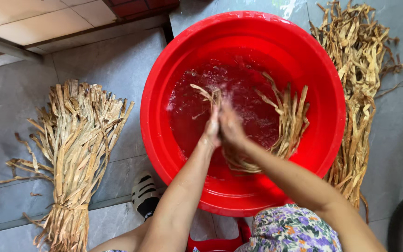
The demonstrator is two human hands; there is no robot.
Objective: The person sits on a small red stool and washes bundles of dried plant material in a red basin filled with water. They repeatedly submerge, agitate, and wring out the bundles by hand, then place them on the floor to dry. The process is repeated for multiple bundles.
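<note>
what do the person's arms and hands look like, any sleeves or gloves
Both arms are bare to past the elbow, with no sleeves showing. The left hand and right hand wear no gloves; they are blurred, so rings cannot be told. No watch or bracelet shows on either wrist. A floral cloth with purple flowers lies below the arms.

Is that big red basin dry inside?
No. The red basin holds water, which splashes around both hands, left hand and right hand, as they press a dried leaf strip together.

Glossy red plastic basin, dry fibrous straw strips, matt grey stone floor
</note>
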